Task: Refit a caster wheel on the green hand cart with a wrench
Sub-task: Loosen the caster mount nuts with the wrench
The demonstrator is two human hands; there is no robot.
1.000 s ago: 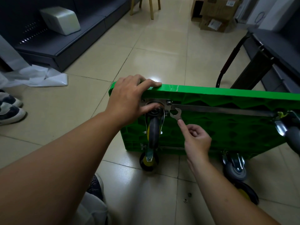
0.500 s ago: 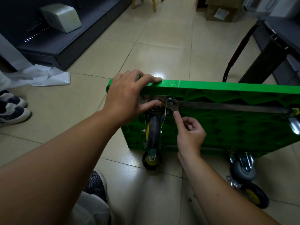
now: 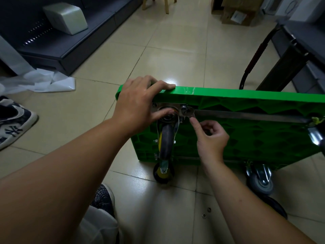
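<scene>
- Fingers (image 3: 158, 84) of the left hand (image 3: 139, 106) are hooked over the top edge of the green hand cart (image 3: 255, 138). The thumb presses on the mounting plate (image 3: 168, 105).
- The right hand (image 3: 212, 138) pinches the lower end of the wrench (image 3: 189, 112) at the index fingertip. Its other fingers are curled.
- The cart stands on one long edge on the floor (image 3: 175, 50), underside toward the camera.
- The caster wheel (image 3: 166, 138) sits at the upper left corner of the underside. Its fork and wheel hang straight down from the plate.
- The wrench's long axis runs from lower right to upper left, with the head on the bolt (image 3: 184, 107) at the plate's right corner.
- Change: one second ago the wrench was held below the plate, clear of the bolt. It is now seated on it. The left hand's grip is unchanged.
- Materials:
  - Cart: green plastic with a ribbed, faceted underside, crossed by a flat steel strip (image 3: 246, 116).
  - Plate and wrench: bright flat metal.
  - Wheel: black tread, yellow hub.
  - Floor: glossy beige tile.
- Two small metal rings (image 3: 209, 209) lie on the tile near the right forearm.
</scene>
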